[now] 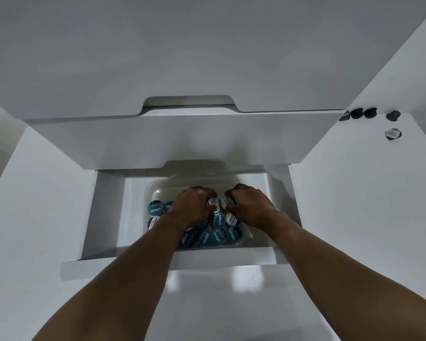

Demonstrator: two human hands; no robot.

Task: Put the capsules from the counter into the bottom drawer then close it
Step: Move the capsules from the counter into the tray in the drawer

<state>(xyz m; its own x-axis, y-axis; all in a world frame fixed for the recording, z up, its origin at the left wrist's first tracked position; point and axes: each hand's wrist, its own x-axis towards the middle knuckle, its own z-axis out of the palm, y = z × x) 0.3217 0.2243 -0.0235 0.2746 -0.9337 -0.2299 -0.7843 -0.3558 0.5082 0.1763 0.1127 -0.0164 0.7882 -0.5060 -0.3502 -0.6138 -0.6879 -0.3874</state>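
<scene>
Left hand (193, 207) and right hand (251, 206) are each pinching a capsule (212, 203) low inside the open drawer (103, 217), likely releasing them onto the pile (216, 235) there; more capsules (356, 113) are waiting on the counter (379, 180) right of the drawer

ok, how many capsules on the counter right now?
5. Four in a row at the counter's far edge: first capsule, second capsule, third capsule, fourth capsule. Fifth capsule sits nearer, label up. Others may hide behind the drawer front.
</scene>
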